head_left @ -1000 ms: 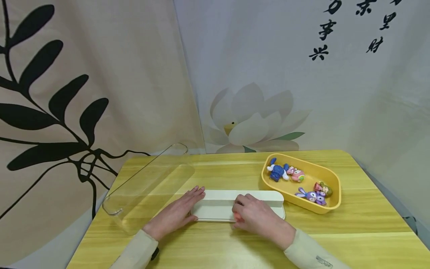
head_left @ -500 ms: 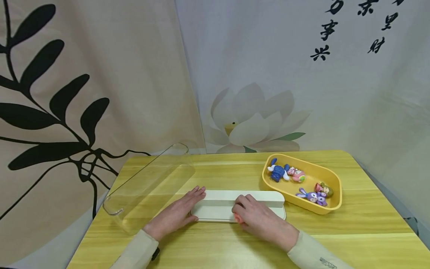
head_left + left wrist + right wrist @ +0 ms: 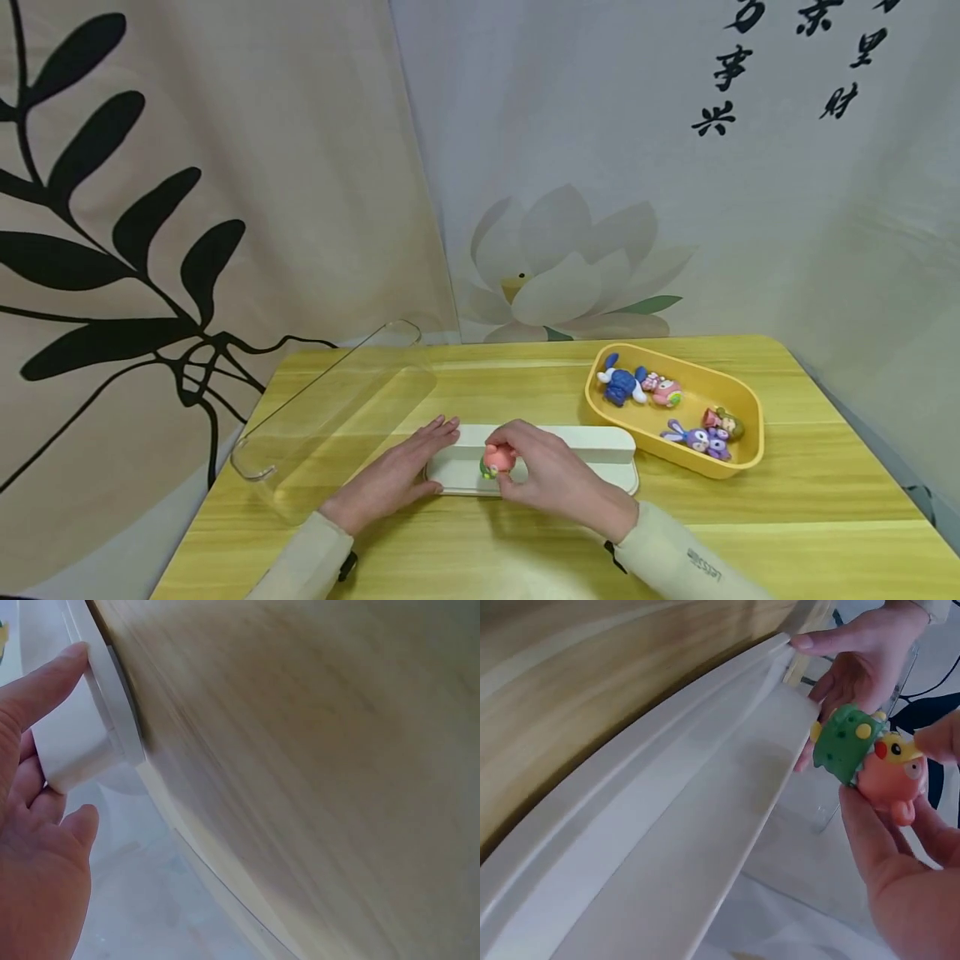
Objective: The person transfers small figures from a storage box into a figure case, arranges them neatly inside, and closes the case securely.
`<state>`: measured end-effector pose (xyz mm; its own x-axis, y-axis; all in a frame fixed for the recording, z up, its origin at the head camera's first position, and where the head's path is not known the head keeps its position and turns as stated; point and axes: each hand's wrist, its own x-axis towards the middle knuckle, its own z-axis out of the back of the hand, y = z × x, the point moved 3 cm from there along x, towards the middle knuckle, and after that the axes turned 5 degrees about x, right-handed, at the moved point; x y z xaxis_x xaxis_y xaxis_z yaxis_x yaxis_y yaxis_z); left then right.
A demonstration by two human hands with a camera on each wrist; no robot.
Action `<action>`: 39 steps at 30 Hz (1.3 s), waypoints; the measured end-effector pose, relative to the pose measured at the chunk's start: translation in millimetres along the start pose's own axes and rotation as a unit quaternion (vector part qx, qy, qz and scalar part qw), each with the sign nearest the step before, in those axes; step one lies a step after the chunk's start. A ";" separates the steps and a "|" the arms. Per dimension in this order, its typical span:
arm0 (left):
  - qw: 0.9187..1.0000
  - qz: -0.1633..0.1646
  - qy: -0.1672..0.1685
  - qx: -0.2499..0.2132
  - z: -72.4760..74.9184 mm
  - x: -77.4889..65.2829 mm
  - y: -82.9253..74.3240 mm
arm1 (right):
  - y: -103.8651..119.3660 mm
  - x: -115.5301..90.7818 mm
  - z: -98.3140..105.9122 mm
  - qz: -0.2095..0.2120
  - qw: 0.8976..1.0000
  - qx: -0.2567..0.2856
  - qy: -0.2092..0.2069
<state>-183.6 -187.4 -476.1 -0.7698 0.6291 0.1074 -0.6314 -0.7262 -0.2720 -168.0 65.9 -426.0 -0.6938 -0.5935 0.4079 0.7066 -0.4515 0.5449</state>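
My right hand (image 3: 551, 471) pinches a small toy figurine (image 3: 498, 460) between thumb and fingers, over the middle of a long white stepped display base (image 3: 461, 477). The right wrist view shows the figurine (image 3: 874, 761) with a round pink body, a green spotted part and a yellow bit with eyes. It lies tilted in the fingers, to the side of the base's raised step. My left hand (image 3: 390, 479) holds the base's left end, thumb at the near edge and fingers at the far corner. In the left wrist view the thumb (image 3: 56, 679) presses the base's lip (image 3: 112, 697).
A yellow tray (image 3: 738, 392) at the right, close to the base's end, holds several figurines: a blue one (image 3: 621, 385), a pink one (image 3: 664, 392) and purple ones (image 3: 697, 437). A clear plastic cover (image 3: 330, 417) lies at the left of the wooden table (image 3: 480, 550). Printed curtains hang behind.
My right hand has moved left and lifted slightly off the base, and the pink figurine now shows between its fingers. The left hand stays in place.
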 end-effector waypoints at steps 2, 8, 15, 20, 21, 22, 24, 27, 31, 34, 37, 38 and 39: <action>1.000 0.002 0.000 -0.007 -0.4 0.3 0.4 | 2.2 6.7 -4.8 -0.008 1.000 0.017 0.004; 1.000 0.001 -0.003 -0.026 -0.9 -0.3 1.3 | 4.6 20.6 -22.5 -0.027 0.999 0.038 0.020; 0.999 -0.002 -0.014 -0.039 -2.5 0.5 1.9 | 3.8 28.0 -42.2 -0.026 0.998 0.026 0.045; 0.999 0.001 -0.009 -0.045 -3.2 1.1 3.0 | 3.5 29.7 -50.0 -0.010 0.999 0.003 0.053; 0.999 0.001 -0.007 -0.040 -3.2 1.1 3.1 | 3.1 29.7 -50.8 -0.010 0.998 -0.003 0.055; 0.999 0.000 -0.006 -0.034 -2.9 1.0 2.9 | 2.6 29.8 -51.4 -0.009 0.998 -0.010 0.055; 1.000 -0.009 -0.010 -0.019 -1.6 0.9 2.2 | 1.7 30.0 -51.6 -0.009 0.998 -0.027 0.056; 0.999 -0.029 -0.028 0.022 0.6 0.4 1.4 | -0.2 30.3 -50.5 -0.012 0.997 -0.047 0.054; 0.996 -0.030 -0.056 0.055 3.7 -2.9 4.0 | -0.8 31.1 -48.8 -0.023 0.998 -0.040 0.046; 0.996 -0.015 -0.063 0.053 4.6 -7.2 8.0 | 0.4 32.1 -49.1 -0.025 0.999 -0.023 0.032; 0.997 -0.005 -0.057 0.046 4.0 -10.3 11.2 | 2.5 34.4 -50.8 -0.016 0.999 -0.020 0.019; 0.998 -0.002 -0.053 0.045 3.3 -10.7 12.1 | 3.3 35.4 -51.6 -0.013 1.000 -0.021 0.018; 0.998 0.000 -0.049 0.042 2.7 -10.9 12.7 | 4.3 36.5 -52.3 -0.009 1.000 -0.024 0.018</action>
<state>-183.5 -204.2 -478.1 -0.7726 0.6023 0.2009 -0.6339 -0.7494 -0.1912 -183.1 7.5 -447.1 -0.7017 -0.6085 0.3705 0.7002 -0.4929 0.5165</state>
